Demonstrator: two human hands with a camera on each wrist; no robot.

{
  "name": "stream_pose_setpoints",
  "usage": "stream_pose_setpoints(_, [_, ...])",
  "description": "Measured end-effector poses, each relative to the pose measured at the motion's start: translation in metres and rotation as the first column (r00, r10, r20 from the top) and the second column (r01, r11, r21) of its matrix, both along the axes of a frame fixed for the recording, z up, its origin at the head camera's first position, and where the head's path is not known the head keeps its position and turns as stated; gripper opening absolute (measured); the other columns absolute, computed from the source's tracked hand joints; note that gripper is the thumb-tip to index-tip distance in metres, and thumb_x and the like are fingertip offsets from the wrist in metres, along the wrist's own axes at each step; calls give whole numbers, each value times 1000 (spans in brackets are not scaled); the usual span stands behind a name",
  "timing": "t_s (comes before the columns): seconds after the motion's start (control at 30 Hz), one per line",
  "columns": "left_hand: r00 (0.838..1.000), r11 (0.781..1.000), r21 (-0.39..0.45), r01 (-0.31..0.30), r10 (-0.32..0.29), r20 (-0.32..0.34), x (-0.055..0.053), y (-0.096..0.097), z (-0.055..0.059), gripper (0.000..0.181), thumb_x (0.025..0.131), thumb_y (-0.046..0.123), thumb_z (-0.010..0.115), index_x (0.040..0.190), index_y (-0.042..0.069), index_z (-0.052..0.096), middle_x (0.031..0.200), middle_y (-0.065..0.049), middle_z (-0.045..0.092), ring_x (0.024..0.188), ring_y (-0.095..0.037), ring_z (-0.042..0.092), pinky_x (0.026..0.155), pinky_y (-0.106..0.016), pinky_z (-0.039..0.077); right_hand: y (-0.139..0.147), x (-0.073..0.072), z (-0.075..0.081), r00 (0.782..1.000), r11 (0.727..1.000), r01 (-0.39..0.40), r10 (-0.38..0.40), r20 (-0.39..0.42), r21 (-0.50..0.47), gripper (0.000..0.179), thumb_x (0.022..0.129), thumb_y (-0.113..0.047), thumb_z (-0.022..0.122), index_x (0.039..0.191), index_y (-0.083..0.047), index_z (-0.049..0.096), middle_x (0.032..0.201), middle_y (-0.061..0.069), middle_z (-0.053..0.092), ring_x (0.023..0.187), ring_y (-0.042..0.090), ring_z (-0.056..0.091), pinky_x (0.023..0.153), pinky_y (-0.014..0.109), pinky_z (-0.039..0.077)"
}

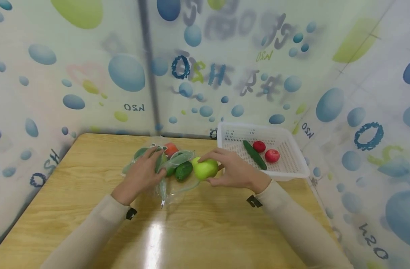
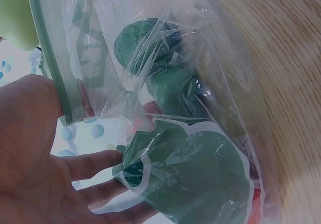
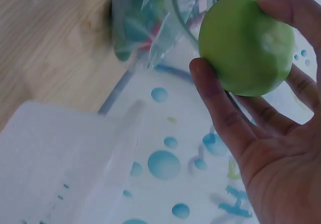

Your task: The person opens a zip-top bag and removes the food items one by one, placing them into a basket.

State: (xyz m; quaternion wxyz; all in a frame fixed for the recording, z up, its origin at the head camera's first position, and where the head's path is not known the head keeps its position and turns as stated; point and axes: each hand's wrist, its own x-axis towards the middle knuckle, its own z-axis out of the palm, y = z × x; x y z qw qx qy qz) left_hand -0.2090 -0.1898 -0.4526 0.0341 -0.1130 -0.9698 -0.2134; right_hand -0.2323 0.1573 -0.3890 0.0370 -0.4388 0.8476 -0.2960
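Observation:
A clear zip bag [image 2: 200,153] with a green sealing strip and a green print lies on the table. Dark green rounded produce [image 1: 183,171] and an orange-red item [image 1: 171,149] show through its plastic; their exact kinds are hard to tell. My left hand [image 1: 141,175] holds the bag by its mouth, the thumb at the strip [image 2: 59,73] and the other fingers spread against the plastic. Just right of the bag's opening, my right hand [image 1: 236,170] grips a green apple [image 1: 205,169] between thumb and fingers, raised off the table.
A white perforated plastic basket [image 1: 292,175] stands at the back right, close to my right hand. In it lie a cucumber [image 1: 254,155], a red apple [image 1: 272,155] and another round red item [image 1: 259,146]. Patterned curtain walls [image 1: 124,101] border the wooden table [image 1: 198,231].

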Motion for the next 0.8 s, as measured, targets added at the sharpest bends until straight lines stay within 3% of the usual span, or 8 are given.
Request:
stream_pose_setpoints(0.17, [1000, 1000, -2, 2, -2, -8, 0, 0, 1, 75, 109, 28, 71, 174, -2, 48, 183, -34, 39, 143, -62, 66, 107, -72, 63, 21, -11, 9, 999, 999, 45, -46, -23, -26, 59, 94, -12, 97, 148, -17, 74, 146, 10, 73, 124, 25, 74, 93, 35, 73])
stream_pose_setpoints(0.4, [1000, 1000, 3, 1, -1, 2, 0, -1, -1, 75, 109, 28, 71, 173, -3, 48, 183, -34, 40, 151, -63, 60, 114, -75, 59, 50, -34, 14, 990, 991, 136, -136, -38, -2, 58, 94, -9, 95, 147, -13, 75, 144, 9, 77, 120, 25, 77, 93, 41, 74])
stream_pose_setpoints(0.63, [1000, 1000, -1, -2, 2, -1, -1, 0, -1, 75, 109, 29, 71, 174, -1, 49, 183, -34, 41, 149, -64, 61, 107, -73, 63, 77, -64, 16, 960, 950, 278, -278, -19, 143, 58, 97, -14, 93, 151, -19, 73, 149, 10, 76, 119, 31, 72, 93, 44, 69])
stream_pose_setpoints(0.8, [1000, 1000, -2, -5, 4, 0, 0, 0, -1, 75, 110, 30, 71, 174, -1, 48, 183, -34, 40, 150, -64, 60, 109, -75, 61, 91, -93, 16, 948, 917, 315, -318, -30, 245, 57, 98, -20, 92, 152, -18, 72, 154, 14, 75, 126, 37, 74, 101, 51, 66])
